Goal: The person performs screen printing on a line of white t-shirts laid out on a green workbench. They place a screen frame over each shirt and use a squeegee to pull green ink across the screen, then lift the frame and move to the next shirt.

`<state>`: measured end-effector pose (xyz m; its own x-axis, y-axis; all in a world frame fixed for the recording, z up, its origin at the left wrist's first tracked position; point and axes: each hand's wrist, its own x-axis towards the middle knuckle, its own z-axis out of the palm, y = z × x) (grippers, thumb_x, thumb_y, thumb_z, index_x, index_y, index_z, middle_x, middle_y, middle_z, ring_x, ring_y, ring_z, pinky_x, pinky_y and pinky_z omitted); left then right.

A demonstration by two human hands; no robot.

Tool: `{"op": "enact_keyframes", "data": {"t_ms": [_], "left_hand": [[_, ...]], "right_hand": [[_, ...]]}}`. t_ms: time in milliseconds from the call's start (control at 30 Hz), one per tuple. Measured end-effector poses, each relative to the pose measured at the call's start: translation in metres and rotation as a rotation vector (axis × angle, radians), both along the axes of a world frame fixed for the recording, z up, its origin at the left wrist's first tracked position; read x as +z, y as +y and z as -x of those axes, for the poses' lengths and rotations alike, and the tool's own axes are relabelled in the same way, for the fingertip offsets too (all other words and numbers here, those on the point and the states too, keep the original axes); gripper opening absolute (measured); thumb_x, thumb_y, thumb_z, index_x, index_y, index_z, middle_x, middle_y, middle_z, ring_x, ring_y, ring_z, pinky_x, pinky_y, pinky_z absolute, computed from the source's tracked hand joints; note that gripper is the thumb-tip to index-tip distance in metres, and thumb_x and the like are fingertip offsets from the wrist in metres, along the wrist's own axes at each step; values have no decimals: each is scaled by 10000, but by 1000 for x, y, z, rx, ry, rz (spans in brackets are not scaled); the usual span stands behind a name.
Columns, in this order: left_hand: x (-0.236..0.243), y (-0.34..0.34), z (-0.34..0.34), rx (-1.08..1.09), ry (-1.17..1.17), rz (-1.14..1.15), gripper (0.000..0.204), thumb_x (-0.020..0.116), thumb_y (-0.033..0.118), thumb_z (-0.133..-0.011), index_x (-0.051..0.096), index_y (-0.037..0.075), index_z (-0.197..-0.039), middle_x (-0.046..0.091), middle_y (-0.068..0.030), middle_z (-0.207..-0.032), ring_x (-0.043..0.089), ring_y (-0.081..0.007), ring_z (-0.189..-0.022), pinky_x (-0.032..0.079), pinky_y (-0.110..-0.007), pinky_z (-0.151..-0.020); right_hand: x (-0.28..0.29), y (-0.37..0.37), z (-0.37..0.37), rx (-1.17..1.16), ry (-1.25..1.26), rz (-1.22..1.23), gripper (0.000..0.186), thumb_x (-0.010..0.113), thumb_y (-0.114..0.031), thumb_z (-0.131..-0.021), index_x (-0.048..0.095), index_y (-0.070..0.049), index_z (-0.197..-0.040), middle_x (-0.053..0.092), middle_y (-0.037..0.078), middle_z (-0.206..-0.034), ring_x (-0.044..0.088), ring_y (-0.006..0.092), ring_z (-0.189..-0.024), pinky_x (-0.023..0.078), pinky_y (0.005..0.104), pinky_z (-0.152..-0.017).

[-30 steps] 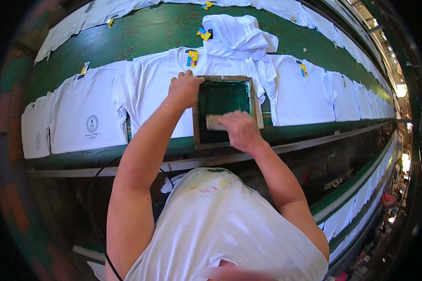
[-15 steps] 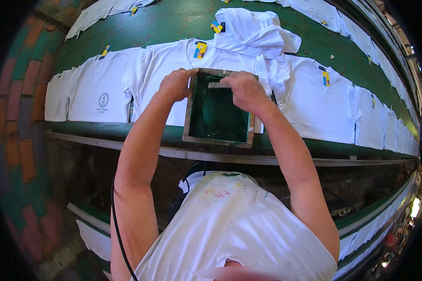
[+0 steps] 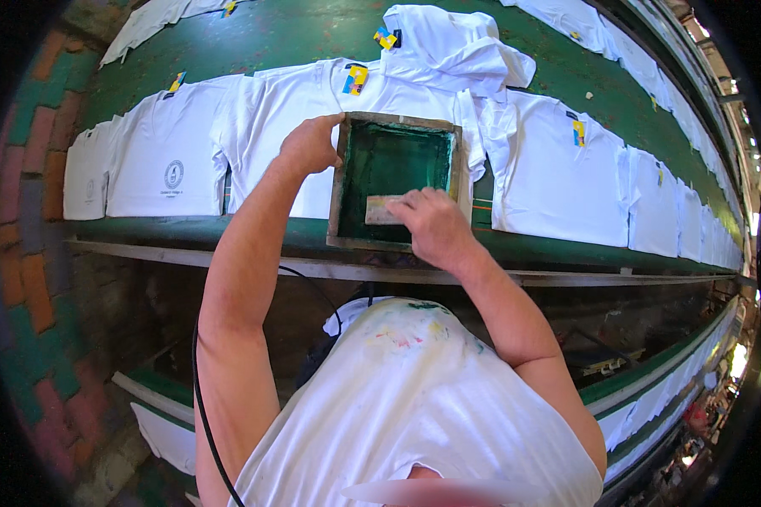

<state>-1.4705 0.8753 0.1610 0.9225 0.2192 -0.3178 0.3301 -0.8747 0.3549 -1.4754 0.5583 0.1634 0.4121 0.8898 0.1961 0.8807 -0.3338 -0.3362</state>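
"One squeegee: where?"
"Low on the green mesh, drawn down from the far end; that stroke looks nearly complete."
"Grips?"
"Right hand clasps it; left hand grips the wooden frame, over a white shirt."

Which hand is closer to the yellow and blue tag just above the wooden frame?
The left hand. It grips the screen-printing frame at its upper left corner, below and left of the tag. The right hand is farther, lower down, holding the squeegee.
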Motion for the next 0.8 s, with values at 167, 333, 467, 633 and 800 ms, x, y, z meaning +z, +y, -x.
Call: {"op": "enact_keyframes", "data": {"t_ms": [167, 333, 467, 633, 800], "left_hand": [[-7, 2, 3, 5, -100, 59, 995, 978, 96, -699, 614, 127, -1625, 761, -213, -1423, 719, -410, -1331, 589, -484, -1128], [-14, 4, 6, 13, -103, 68, 909, 940, 118, -772, 618, 153, -1621, 767, -182, -1423, 721, -390, -1333, 600, -493, -1113], [-21, 8, 6, 17, -129, 100, 870, 938, 125, -782, 642, 137, -1599, 761, -192, -1433, 717, -395, -1337, 592, -490, -1127], [-28, 10, 13, 40, -156, 110, 813, 932, 126, -806, 663, 92, -1573, 753, -217, -1439, 713, -410, -1338, 578, -473, -1146], [-30, 12, 17, 119, -138, 290, 756, 936, 99, -813, 693, 33, -1525, 772, -259, -1381, 780, -399, -1210, 617, -454, -1066]], "right_hand": [[7, -12, 15, 70, 56, -20, 407, 719, 20, -823, 792, -70, -1214, 776, 143, -1105, 736, 365, -1054, 589, 489, -948], [10, 6, -54, 83, 206, 43, 406, 690, 81, -861, 807, -78, -1216, 786, 175, -1118, 734, 409, -1090, 589, 507, -990], [4, 41, -96, -110, 66, 13, 435, 680, 80, -869, 804, -95, -1248, 781, 186, -1139, 734, 419, -1122, 583, 512, -1019], [-5, 44, -81, -149, -2, 7, 476, 664, 74, -868, 793, -92, -1295, 766, 177, -1145, 722, 412, -1119, 580, 514, -1020], [-11, 24, -25, -113, -40, 36, 508, 709, 35, -821, 790, -122, -1297, 746, 140, -1093, 703, 368, -1061, 574, 501, -986]]}}
